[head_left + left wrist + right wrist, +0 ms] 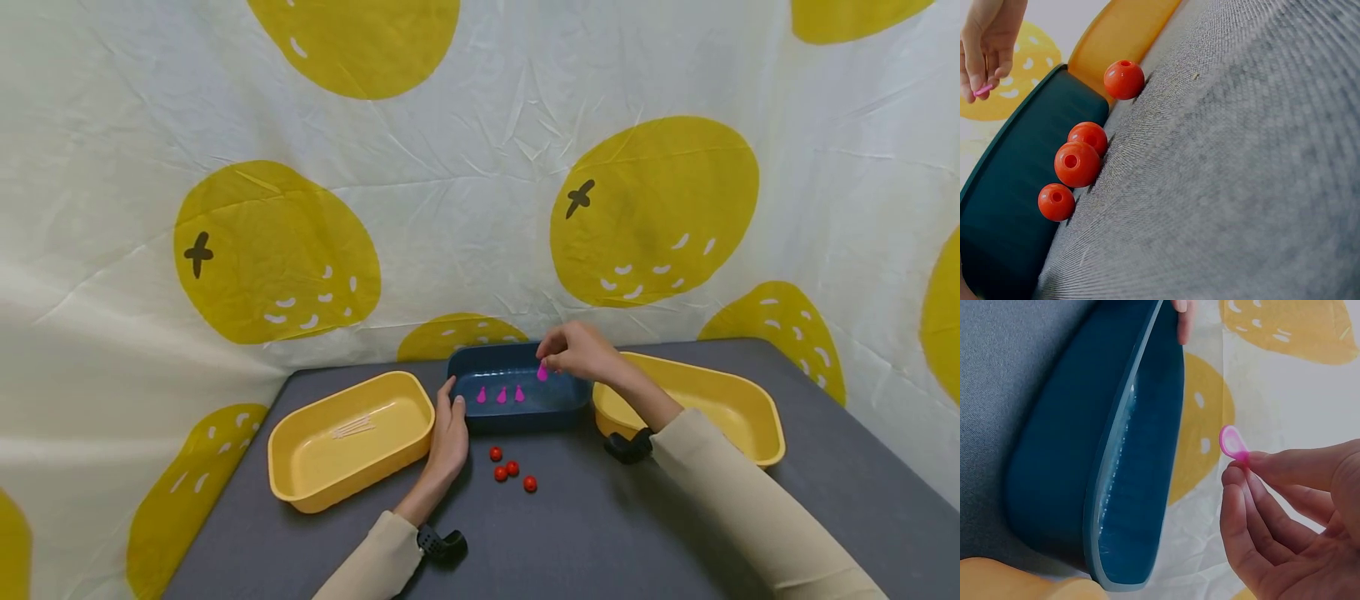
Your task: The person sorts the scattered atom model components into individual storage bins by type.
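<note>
A small pink spoon-shaped piece is pinched between the thumb and fingertips of my right hand, raised above the right part of the dark blue bin. Three similar pink pieces lie in a row inside that bin. At the bin's left end, my left hand holds the wall, thumb at the rim and fingers along the outer side. Only a sliver of this hand shows in its own wrist view. Several red beads with holes sit on the grey cloth in front of the bin.
To the left stands a yellow bin with thin pale sticks in it. Another yellow bin stands at the right, partly behind my right forearm. A patterned curtain hangs behind the grey table.
</note>
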A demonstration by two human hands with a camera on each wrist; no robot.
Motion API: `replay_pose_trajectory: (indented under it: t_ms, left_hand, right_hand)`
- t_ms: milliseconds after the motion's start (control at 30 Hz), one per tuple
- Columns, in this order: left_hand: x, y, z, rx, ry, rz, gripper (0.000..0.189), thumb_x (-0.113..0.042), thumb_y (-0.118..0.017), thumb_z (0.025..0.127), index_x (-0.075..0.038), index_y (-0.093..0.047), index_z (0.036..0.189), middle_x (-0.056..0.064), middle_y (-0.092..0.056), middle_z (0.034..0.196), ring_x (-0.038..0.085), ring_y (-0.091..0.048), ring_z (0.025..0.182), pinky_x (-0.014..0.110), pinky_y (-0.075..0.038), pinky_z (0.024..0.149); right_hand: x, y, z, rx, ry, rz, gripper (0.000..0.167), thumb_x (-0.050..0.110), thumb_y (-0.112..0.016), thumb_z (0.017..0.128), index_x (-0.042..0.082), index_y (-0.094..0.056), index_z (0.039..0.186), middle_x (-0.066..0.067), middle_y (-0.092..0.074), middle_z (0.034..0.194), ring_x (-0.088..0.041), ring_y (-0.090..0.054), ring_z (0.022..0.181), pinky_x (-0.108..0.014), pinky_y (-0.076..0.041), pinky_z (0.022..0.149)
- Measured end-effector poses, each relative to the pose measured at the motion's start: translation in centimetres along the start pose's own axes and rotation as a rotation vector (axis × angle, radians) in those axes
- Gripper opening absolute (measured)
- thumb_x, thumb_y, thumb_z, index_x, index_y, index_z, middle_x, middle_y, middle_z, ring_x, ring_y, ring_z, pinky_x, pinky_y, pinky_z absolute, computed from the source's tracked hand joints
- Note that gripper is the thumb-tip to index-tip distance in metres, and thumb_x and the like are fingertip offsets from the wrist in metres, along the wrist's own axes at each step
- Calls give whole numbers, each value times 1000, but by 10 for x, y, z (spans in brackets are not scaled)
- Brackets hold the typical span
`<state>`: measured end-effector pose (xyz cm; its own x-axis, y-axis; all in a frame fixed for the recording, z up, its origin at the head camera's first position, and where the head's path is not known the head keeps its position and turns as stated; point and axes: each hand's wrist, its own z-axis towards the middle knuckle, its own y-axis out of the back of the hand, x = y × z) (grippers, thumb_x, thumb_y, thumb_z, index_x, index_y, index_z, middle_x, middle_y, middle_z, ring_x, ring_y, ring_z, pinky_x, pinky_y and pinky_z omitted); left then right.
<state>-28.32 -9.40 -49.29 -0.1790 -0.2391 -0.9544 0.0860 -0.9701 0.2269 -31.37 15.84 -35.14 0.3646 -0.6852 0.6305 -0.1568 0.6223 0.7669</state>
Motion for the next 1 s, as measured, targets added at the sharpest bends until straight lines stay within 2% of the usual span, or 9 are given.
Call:
replay_pose_trajectory:
  t_ms: [200,433,867,1000]
  left_hand:
    - [0,-1,0,-12,16,8,50,-32,-33,114,-20,-28,163,7,-28,170,32,-28,157,60,-19,128]
    - [0,0,1,-2,8,-3,50,-30,-32,114,-20,-28,163,7,-27,170,31,-27,157,60,-18,128]
    - [1,-1,-2,-5,-1,-6,53,-37,-32,114,-19,-27,163,7,-27,171,31,-25,158,60,-17,128]
    - [1,-2,0,-5,-3,-4,53,-37,-32,114,-20,-27,163,6,-27,171,31,-26,158,60,-17,128]
  right_hand:
    - [0,1,8,16,-3,-20,16,9,-68,95,1,-76,106,-10,-77,92,-19,-66,76,-31,-58,71]
    - [-2,1,18,42,-23,-24,13,7,-68,95,1,-77,103,-10,-78,89,-33,-71,81,-30,-58,70]
    - [-14,-4,35,78,-36,-15,16,3,-68,91,-2,-78,103,-12,-78,90,-35,-73,84,-32,-61,71]
    - [-18,-5,39,85,-41,-18,18,1,-68,89,-5,-77,104,-13,-78,90,-29,-72,79,-33,-62,72]
